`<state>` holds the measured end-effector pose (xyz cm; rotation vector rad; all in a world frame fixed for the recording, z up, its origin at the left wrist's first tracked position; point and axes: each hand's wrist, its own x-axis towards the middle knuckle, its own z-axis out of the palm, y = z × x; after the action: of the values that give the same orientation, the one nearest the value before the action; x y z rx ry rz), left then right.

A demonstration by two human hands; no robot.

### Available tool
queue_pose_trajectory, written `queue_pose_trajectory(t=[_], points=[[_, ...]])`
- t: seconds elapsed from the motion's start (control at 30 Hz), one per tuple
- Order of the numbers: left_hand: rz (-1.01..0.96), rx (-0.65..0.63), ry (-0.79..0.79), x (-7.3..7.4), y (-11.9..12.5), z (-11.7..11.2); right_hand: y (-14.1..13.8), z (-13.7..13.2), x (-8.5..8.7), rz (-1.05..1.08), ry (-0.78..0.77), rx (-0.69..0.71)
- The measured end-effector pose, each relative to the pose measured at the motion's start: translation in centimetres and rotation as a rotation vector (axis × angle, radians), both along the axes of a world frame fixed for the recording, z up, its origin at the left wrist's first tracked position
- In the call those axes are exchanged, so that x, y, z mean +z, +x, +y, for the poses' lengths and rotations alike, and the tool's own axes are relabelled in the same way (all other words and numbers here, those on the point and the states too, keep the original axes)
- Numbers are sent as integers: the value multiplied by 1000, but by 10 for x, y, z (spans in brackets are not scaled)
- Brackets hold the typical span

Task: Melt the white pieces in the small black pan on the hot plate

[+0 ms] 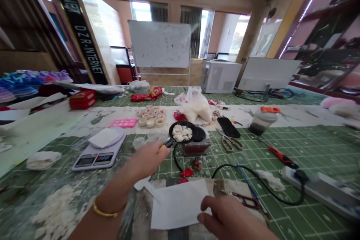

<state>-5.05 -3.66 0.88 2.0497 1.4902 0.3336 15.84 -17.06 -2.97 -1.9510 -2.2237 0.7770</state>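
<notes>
My left hand [149,161] grips the handle of a small black frying pan [171,129]. White crumbly chunks [182,134] lie in the pan. It is held at the left side of a small hot plate [200,135], partly covering it; I cannot tell whether they touch. My right hand [225,213] is at the lower right, its thumb and forefinger apart with nothing between them. It is nearest to a white sheet of paper [177,204] lying on a cloth. Red petals [186,172] and a dried flower [197,164] sit just in front of the hot plate.
A kitchen scale [98,157] stands left, white flakes [56,210] nearer. Small filled cups [151,123] and a white bag [198,107] are behind. Scissors [228,143], a phone [228,126], a screwdriver-like red tool [282,156] and a power strip [317,191] with a black cord lie right.
</notes>
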Motion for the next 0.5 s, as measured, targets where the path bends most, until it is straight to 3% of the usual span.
queue_pose_trajectory(t=[0.2,0.4,0.5], points=[[91,-36,32,-13,58,22,34,-10,-16,63,-39,-117],[91,-41,30,-31,84,28,52,-6,-12,130,-88,-86],[81,-14,35,-32,87,27,62,-7,-9,135,-74,-86]])
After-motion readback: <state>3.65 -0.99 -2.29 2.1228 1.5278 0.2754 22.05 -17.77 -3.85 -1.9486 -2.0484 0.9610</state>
